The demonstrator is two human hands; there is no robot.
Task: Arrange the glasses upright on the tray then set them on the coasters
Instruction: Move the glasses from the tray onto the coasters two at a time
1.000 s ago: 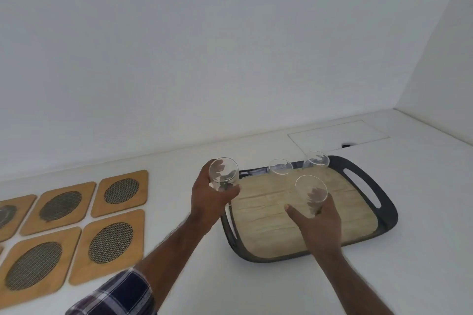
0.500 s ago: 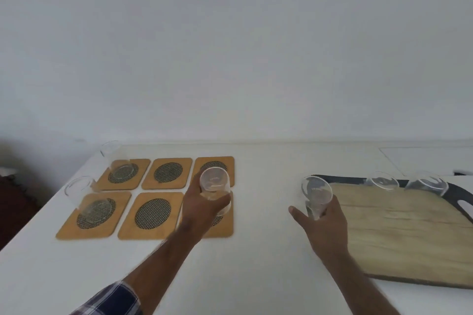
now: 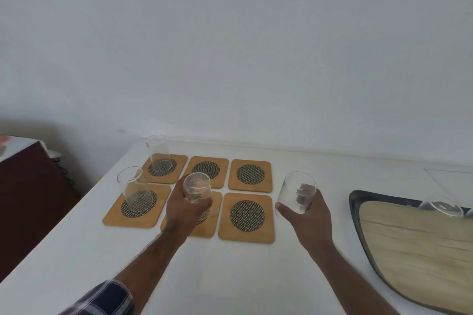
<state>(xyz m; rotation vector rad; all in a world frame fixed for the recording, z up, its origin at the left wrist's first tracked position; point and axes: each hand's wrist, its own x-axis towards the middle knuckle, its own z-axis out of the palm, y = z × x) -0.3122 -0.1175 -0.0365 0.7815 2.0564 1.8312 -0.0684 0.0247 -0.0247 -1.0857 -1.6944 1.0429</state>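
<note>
While two glasses already stand on the far-left coasters, the left hand (image 3: 185, 208) holds a glass (image 3: 197, 189) upright, mouth up, directly over the front middle coaster (image 3: 204, 229). The right hand (image 3: 305, 213) grips a second glass (image 3: 297, 192), also upright, just right of the front right coaster (image 3: 247, 217), the nearer vacant spot, with the tray (image 3: 358, 215) to its right.
</note>
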